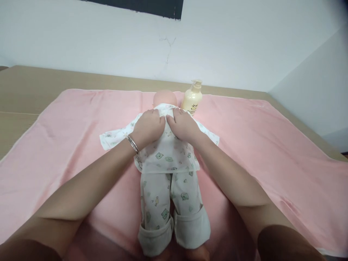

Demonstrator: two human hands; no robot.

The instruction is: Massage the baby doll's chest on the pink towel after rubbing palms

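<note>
A bald baby doll (pixel 165 97) lies stretched out with its head at the far end and its feet towards me. It wears a white printed baby shirt (pixel 169 158) and matching trousers (pixel 157 199) with thickly rolled cuffs. My left hand (pixel 150 125), with silvery bangles at the wrist, is closed on the shirt's upper left part near the collar. Opposite it, my right hand (pixel 183 124) grips the shirt's upper right part. Both thumbs point inward, almost meeting; the fingertips are partly hidden. The shirt's sleeves spread out flat to either side.
A cream pump bottle (pixel 193 98) stands just right of the doll's head. Under everything lies a wrinkled pink blanket (pixel 266 145), spread over a wooden table (pixel 40 81). A white wall (pixel 122 43) rises behind the table, with another wall at the right.
</note>
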